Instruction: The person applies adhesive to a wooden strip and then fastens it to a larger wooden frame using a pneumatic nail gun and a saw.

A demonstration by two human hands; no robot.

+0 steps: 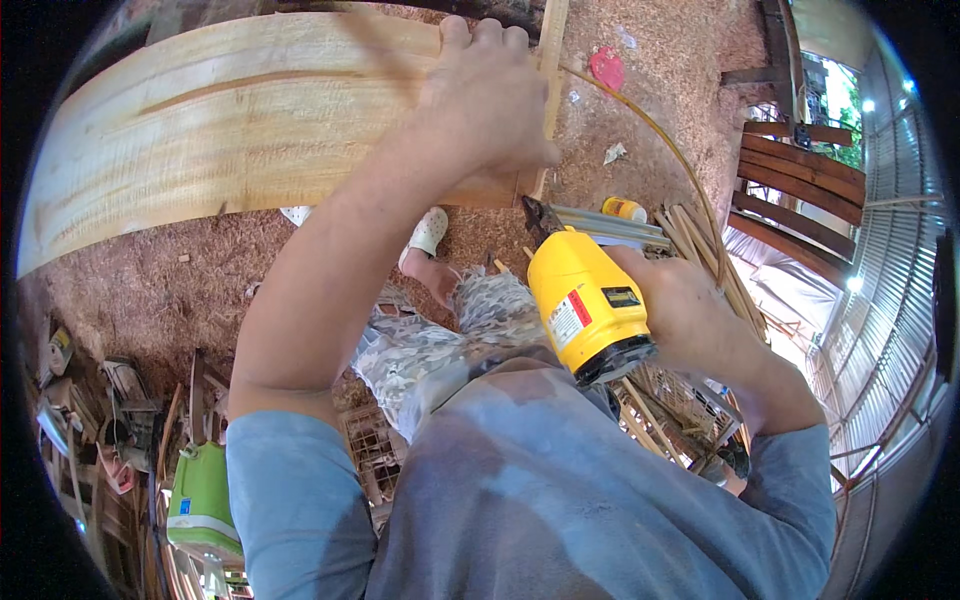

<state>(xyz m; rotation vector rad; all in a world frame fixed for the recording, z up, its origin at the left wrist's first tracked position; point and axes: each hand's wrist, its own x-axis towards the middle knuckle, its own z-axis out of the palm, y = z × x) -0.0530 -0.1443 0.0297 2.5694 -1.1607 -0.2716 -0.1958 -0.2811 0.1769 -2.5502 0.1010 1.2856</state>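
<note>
A wide pale wooden board (250, 110) stretches from the far left to the middle. Along its right end runs a narrow wooden strip (552, 60). My left hand (490, 105) grips the board's end beside the strip, its fingers toward the far edge and its thumb to the right. My right hand (675, 305) is closed around the handle of a yellow nail gun (580, 290) with a black cap. The dark nose of the nail gun points up and left, close to the near corner of the board; whether it touches the wood I cannot tell.
A yellowish hose (665, 130) curves across the sawdust-strewn floor at right. Metal bars (610, 225), a yellow container (625, 209) and wooden slats (700, 250) lie near my right hand. A green box (203, 495) stands at lower left. My foot in a white clog (428, 232) shows below the board.
</note>
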